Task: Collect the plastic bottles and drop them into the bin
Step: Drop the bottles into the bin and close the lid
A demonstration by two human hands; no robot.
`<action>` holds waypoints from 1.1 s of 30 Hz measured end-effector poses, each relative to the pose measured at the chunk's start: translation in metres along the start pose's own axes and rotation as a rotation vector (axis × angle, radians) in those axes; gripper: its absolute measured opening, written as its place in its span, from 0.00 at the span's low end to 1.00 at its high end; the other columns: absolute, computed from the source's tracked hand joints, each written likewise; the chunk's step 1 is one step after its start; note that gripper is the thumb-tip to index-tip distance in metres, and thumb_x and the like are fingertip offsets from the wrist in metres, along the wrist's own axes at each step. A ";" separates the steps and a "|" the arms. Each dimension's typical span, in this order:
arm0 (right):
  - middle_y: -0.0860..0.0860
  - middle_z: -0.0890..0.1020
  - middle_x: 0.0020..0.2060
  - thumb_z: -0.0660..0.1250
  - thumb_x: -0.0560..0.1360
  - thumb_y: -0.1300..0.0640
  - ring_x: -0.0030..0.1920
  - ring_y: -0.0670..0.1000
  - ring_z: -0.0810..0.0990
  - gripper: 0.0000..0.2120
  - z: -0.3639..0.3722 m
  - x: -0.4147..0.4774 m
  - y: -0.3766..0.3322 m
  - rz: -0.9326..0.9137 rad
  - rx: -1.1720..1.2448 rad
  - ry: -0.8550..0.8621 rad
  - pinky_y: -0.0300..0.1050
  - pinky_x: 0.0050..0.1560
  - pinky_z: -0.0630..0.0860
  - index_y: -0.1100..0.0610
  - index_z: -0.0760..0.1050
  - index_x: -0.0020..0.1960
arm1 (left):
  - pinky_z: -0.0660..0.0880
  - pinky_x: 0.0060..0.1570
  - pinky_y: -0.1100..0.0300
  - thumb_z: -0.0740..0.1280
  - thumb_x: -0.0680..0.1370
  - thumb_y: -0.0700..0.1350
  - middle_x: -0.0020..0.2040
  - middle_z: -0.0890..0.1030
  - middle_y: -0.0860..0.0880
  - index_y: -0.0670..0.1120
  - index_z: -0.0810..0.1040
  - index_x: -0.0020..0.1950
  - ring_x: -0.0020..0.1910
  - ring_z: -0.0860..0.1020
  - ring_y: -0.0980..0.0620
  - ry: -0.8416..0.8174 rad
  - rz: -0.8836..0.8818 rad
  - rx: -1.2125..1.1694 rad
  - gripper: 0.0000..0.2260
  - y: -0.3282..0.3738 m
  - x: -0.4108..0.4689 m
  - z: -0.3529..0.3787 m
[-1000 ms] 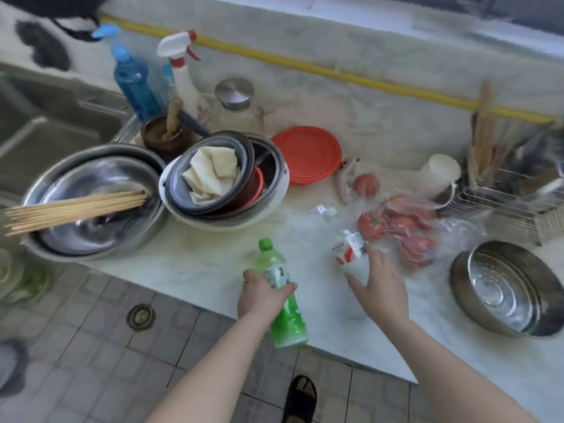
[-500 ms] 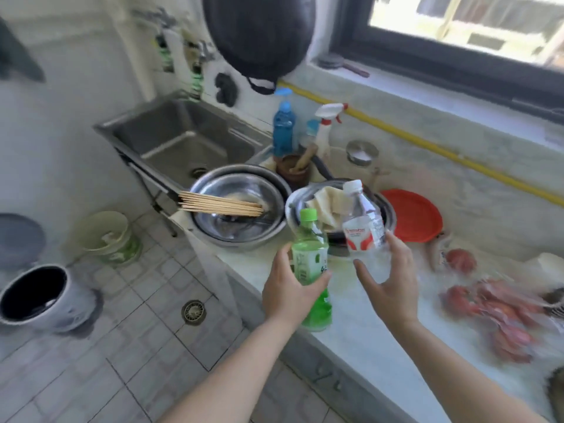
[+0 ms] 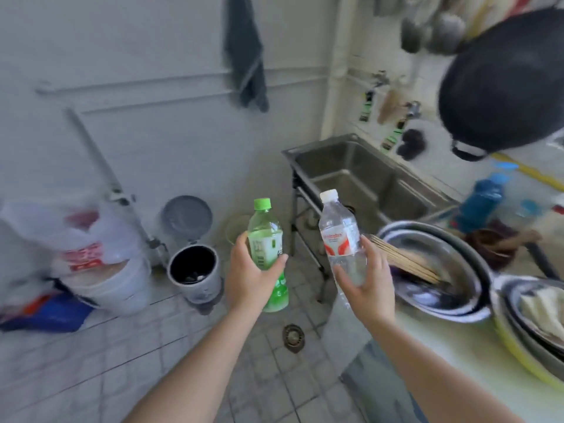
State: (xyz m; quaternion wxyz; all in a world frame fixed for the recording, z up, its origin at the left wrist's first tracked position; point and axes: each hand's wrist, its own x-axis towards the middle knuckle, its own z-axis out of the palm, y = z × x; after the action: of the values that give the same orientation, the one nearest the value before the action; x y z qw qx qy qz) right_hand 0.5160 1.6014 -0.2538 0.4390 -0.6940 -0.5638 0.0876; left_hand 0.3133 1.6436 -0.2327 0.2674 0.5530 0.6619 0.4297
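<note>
The left hand point(image 3: 254, 279) was seen wrapped around the label band of a green bottle point(image 3: 268, 254), thumb on one side and fingers point(image 3: 279, 262) curled round the other, with the bottle kept upright and its green cap on. The right hand point(image 3: 363, 283) was closed on the lower body of a clear bottle point(image 3: 341, 239), white cap on, red-and-white label above the grip, the bottle tilted slightly left. Both bottles were held in the air, near each other but apart, above the tiled floor point(image 3: 91, 377) beside the counter edge. Both were judged light and thin-walled; whether any liquid remained could not be told. The smooth plastic was judged slippery and easily dented, so a mid-body hold around the label was thought safest, with only moderate squeeze. Beyond the left hand, a small open-topped bin point(image 3: 195, 271) with a dark inside stood on the floor, its lid raised behind it. A white bucket point(image 3: 113, 288) with a plastic bag stood just beside it.
</note>
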 end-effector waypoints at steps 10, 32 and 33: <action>0.48 0.72 0.64 0.72 0.70 0.49 0.64 0.45 0.69 0.34 0.179 0.048 -0.095 -0.138 0.145 -0.300 0.52 0.63 0.71 0.52 0.62 0.71 | 0.72 0.45 0.54 0.75 0.65 0.56 0.58 0.74 0.50 0.49 0.70 0.63 0.54 0.77 0.47 0.322 -0.236 0.123 0.30 -0.107 0.106 -0.122; 0.46 0.69 0.67 0.69 0.70 0.44 0.68 0.46 0.66 0.34 0.475 0.218 -0.110 -0.044 0.084 -0.721 0.52 0.66 0.69 0.48 0.60 0.71 | 0.70 0.53 0.54 0.72 0.69 0.56 0.66 0.69 0.47 0.50 0.62 0.72 0.62 0.71 0.47 0.152 -0.628 0.293 0.36 -0.252 0.373 -0.112; 0.45 0.69 0.67 0.69 0.70 0.44 0.68 0.46 0.66 0.34 0.483 0.220 -0.108 -0.028 0.072 -0.733 0.53 0.66 0.69 0.47 0.60 0.71 | 0.71 0.53 0.54 0.72 0.68 0.56 0.66 0.69 0.47 0.51 0.62 0.72 0.62 0.71 0.47 0.126 -0.645 0.303 0.36 -0.259 0.381 -0.110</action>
State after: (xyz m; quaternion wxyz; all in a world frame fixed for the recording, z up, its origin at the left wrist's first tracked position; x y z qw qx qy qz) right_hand 0.2184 2.0353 -0.3843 0.2332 -0.5927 -0.6898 0.3443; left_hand -0.0009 1.9747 -0.3566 0.2630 0.3214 0.8736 0.2536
